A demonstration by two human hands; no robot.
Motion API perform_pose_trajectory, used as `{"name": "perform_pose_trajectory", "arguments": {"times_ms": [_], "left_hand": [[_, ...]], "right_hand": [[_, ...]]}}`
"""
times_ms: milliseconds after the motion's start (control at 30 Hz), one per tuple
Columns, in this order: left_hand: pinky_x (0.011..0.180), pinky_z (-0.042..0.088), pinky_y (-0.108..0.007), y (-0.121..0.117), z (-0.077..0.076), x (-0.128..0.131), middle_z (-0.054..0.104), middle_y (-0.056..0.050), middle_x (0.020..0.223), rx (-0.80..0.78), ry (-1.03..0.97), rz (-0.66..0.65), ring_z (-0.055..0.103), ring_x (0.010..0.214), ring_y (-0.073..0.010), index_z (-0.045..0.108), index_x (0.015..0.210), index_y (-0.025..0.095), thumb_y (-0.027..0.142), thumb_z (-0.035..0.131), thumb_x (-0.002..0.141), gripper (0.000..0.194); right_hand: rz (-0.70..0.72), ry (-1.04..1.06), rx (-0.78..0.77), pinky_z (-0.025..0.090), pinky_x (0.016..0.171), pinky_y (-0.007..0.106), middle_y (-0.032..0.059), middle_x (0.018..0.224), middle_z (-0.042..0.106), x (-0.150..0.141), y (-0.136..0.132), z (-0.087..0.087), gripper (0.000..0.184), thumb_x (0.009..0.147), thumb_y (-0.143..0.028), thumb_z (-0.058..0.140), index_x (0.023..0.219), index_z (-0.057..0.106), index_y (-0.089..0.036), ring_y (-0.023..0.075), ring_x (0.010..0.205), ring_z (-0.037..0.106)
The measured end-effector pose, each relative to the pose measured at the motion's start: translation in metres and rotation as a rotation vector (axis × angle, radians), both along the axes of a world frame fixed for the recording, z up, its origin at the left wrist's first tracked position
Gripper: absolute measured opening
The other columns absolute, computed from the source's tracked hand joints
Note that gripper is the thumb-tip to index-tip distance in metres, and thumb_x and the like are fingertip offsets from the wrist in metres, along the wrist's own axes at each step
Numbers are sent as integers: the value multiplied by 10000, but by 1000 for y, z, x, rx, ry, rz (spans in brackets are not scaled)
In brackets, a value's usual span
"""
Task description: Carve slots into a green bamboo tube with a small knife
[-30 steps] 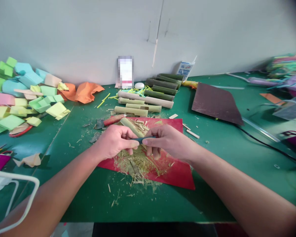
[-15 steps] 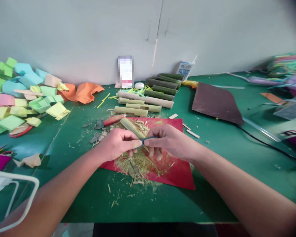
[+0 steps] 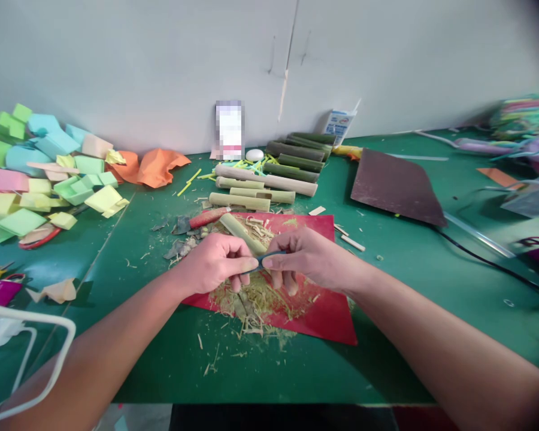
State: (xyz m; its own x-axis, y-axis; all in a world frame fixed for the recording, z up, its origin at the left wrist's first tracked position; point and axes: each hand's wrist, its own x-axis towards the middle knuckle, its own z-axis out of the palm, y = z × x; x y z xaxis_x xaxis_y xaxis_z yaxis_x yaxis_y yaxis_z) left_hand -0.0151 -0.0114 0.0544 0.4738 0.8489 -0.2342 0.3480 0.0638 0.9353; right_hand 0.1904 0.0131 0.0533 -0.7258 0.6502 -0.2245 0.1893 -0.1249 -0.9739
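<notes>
Between the fingertips of both hands is a small dark blue-grey strip [image 3: 260, 261], which looks like folded sandpaper. My left hand [image 3: 213, 262] pinches its left end, thumb on top. From the other side my right hand [image 3: 308, 258] pinches it too, its lower fingers curled beneath. Just beyond, a pale green bamboo tube [image 3: 242, 232] lies at a slant. Under the hands a red sheet [image 3: 330, 314] is strewn with bamboo shavings and dust [image 3: 238, 302]. A red rod-shaped thing [image 3: 209, 217] and grey scraps [image 3: 179, 246] lie beyond my left hand.
Several cut bamboo pieces [image 3: 263, 184] lie in rows toward the wall, near a propped phone [image 3: 230, 131] and a drink carton [image 3: 338, 127]. Folded coloured papers [image 3: 49, 155] fill the left. A dark brown board [image 3: 395, 185] lies right; a white frame [image 3: 67, 341] stands near left.
My fingertips have shifted along the strip, and it now tilts, its left end lower. My left thumb has moved slightly right, closer to the right thumb. The tube and sheet stay put.
</notes>
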Motion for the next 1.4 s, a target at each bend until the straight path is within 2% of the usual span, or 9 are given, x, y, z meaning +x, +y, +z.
{"name": "perform_pose_trajectory", "arguments": {"times_ms": [167, 400, 767, 967, 1133, 1300, 1400], "left_hand": [[464, 438, -209, 0, 0, 0, 622, -18, 605, 29, 13, -13, 560, 462, -88, 541, 665, 140, 338, 565, 814, 249], [448, 399, -200, 0, 0, -3, 611, -10, 607, 83, 8, 34, 519, 448, -69, 531, 673, 142, 295, 552, 813, 209], [402, 330, -193, 0, -2, -2, 582, 6, 566, 120, 41, 47, 445, 406, -56, 509, 662, 152, 330, 544, 815, 238], [526, 365, -222, -1, -7, 3, 535, 10, 589, 332, 132, 21, 470, 555, -89, 572, 663, 145, 277, 559, 797, 189], [509, 355, -223, -2, -12, 3, 542, 5, 591, 235, 123, 19, 466, 526, -87, 559, 665, 145, 346, 539, 823, 256], [494, 313, -216, -2, -10, 2, 481, 32, 534, 304, 103, 0, 411, 506, -71, 511, 610, 146, 289, 559, 816, 256], [476, 307, -217, -2, -10, 1, 483, 33, 532, 272, 46, 17, 406, 490, -70, 506, 621, 146, 291, 558, 819, 250]], "right_hand": [[2, 3, 6, 453, 428, 224, 9, 600, 645, 0, 0, -1, 254, 762, -398, 613, 670, 590, -162, 108, 450, 574], [-32, -53, 72, 452, 467, 214, 34, 657, 667, 0, 1, 2, 269, 814, -395, 556, 735, 620, -147, 97, 484, 578], [-73, -11, 82, 426, 430, 213, 17, 596, 642, 0, 0, 1, 264, 812, -376, 556, 656, 577, -163, 96, 446, 555], [-78, -75, 124, 404, 411, 212, -15, 548, 608, -2, -5, 4, 236, 822, -354, 543, 661, 544, -182, 90, 420, 536], [-67, -88, 146, 400, 415, 213, -21, 553, 603, -2, -6, 2, 236, 827, -349, 537, 656, 530, -186, 86, 422, 532], [-58, -90, 127, 396, 413, 215, -23, 554, 600, -5, -8, 2, 221, 824, -338, 532, 665, 526, -185, 90, 427, 534], [-84, -86, 101, 414, 432, 224, -17, 566, 606, -7, -8, 5, 202, 827, -315, 518, 677, 533, -180, 99, 445, 543]]}}
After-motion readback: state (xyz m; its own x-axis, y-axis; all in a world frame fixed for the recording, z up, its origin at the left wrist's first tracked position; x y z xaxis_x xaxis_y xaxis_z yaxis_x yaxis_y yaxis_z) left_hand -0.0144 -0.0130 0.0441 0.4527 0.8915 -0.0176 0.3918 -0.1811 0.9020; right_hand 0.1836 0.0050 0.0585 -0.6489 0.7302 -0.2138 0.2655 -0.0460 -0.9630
